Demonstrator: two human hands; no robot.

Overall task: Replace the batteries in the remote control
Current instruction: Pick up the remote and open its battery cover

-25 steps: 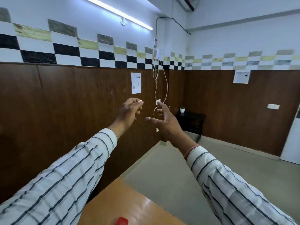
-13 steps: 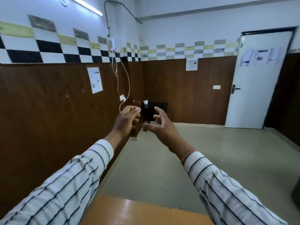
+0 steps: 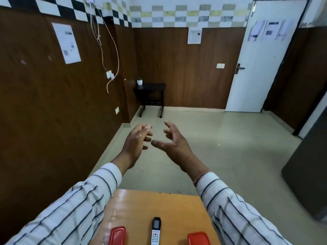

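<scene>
A white remote control with a dark screen and a red button lies face up on the orange table, near the bottom of the view. My left hand and my right hand are stretched out in the air well beyond the table's far edge, over the floor. Both hold nothing, with fingers loosely curled and apart. They are close together, palms turned toward each other. No batteries are visible.
Two red trays flank the remote on the table. A wood-panelled wall runs along the left. A small black side table with a white pot stands in the far corner, a white door at right, a dark cabinet at far right.
The view has swung right and tilted down, bringing the table, remote and red trays into sight. Both hands stay outstretched and empty, now lower in the view.
</scene>
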